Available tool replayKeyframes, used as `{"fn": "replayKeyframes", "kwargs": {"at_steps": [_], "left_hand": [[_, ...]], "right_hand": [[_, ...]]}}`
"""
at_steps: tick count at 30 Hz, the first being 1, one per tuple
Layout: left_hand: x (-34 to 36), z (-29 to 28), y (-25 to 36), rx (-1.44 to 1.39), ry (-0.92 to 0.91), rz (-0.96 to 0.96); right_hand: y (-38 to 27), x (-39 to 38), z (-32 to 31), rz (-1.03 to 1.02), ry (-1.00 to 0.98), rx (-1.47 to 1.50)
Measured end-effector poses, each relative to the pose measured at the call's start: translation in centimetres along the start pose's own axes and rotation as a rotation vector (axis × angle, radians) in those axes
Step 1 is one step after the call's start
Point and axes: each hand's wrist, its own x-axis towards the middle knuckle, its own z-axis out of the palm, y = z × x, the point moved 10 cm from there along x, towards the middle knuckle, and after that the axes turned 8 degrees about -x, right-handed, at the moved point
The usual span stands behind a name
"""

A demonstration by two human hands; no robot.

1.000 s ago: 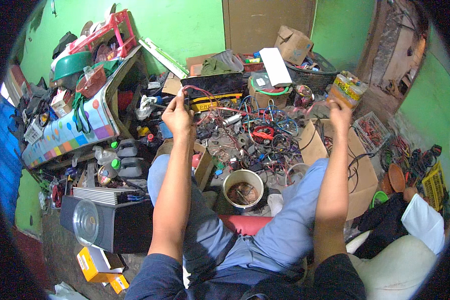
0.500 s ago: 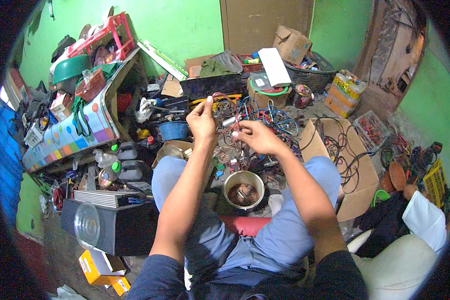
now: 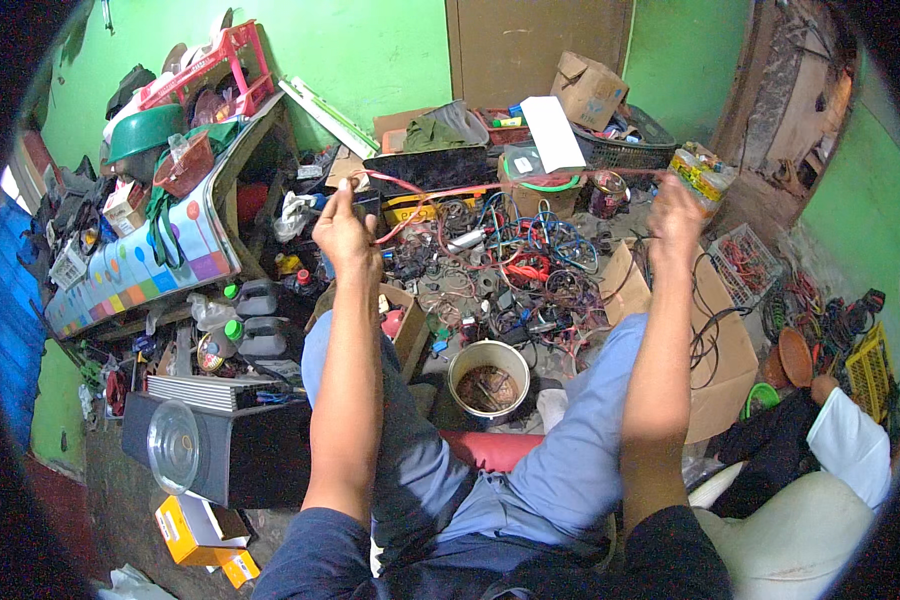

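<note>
A thin red cable [image 3: 515,184] runs almost straight across in front of me, between my two raised hands. My left hand [image 3: 347,232] pinches it, and a loose loop of the cable hangs beside those fingers. My right hand [image 3: 676,218], blurred by motion, is closed on the cable's other stretch, far out to the right. Between my knees stands a pale bucket [image 3: 454,392] with brownish scraps at its bottom. Beyond the bucket spreads a heap of tangled wires [image 3: 540,300], with blue, red and black strands and small parts.
Right of my knee sits an open cardboard box [image 3: 727,385] with black cables. A dark speaker-like box [image 3: 270,450], grey jugs [image 3: 262,338] and a blue basin [image 3: 348,262] are on the left. Crates and boxes line the green wall [image 3: 360,60].
My hands have moved from close together to wide apart, left hand leftward and right hand rightward and up. The bunched red cable is now drawn out between them.
</note>
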Motion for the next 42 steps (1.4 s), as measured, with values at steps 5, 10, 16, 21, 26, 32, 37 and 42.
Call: {"fn": "replayKeyframes", "kwargs": {"at_steps": [5,10,16,21,26,32,37,42], "left_hand": [[2.6,-1.4,1.0,-0.06,-0.056,0.028],[0.5,-0.1,-0.2,0.052,-0.105,-0.029],[-0.7,1.4,-2.9,0.069,-0.213,-0.075],[-3.4,4.0,-4.2,0.038,-0.218,-0.099],[-3.7,5.4,-5.6,0.027,-0.307,-0.143],[-3.0,5.0,-5.8,-0.033,-0.226,-0.152],[-2.1,4.2,-4.8,-0.056,-0.205,-0.111],[-2.7,4.4,-2.2,0.025,-0.166,0.009]], "right_hand": [[0.7,0.6,-12.2,-0.06,0.665,-0.017],[-1.4,0.7,-3.7,-0.191,0.207,-0.746],[0.9,-5.6,10.9,-0.133,-0.523,-0.46],[1.8,-11.2,17.4,-0.256,-0.712,-0.555],[5.1,-13.4,19.9,-0.007,-0.889,-0.547],[-0.5,-8.3,15.4,-0.261,-0.605,-0.513],[-3.5,-0.4,0.2,-0.411,0.104,-0.463],[-3.4,0.5,-16.7,-0.307,0.713,-0.634]]}}
